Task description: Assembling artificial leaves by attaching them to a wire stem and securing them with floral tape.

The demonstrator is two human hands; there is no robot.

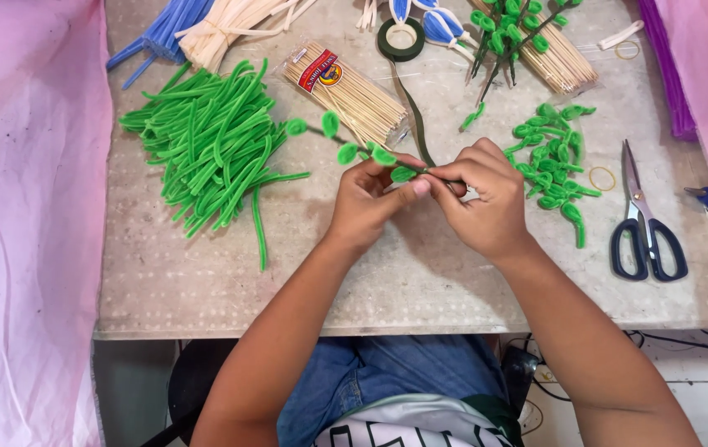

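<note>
The leafy stem (345, 142), a thin stick with green pipe-cleaner leaves along it, is held just above the middle of the grey table (420, 281), its leafed end pointing up and left. The left hand (368, 201) pinches it with thumb and fingers closed on the stick; the right hand (486, 199) is closed on the stem's near end, touching the left thumb. Both forearms come up from the table's near edge and meet at the centre. A dark green strip of floral tape (417, 116) runs from the hands back to its roll (401, 39). Right of the hands lie a heap of looped green leaves (552, 157), a rubber band (602, 178) and scissors (643, 223). Left lies a pile of green pipe cleaners (213, 136). Behind the stem, a packet of wooden skewers (345, 91); farther back, blue and cream pipe cleaners (205, 25).
</note>
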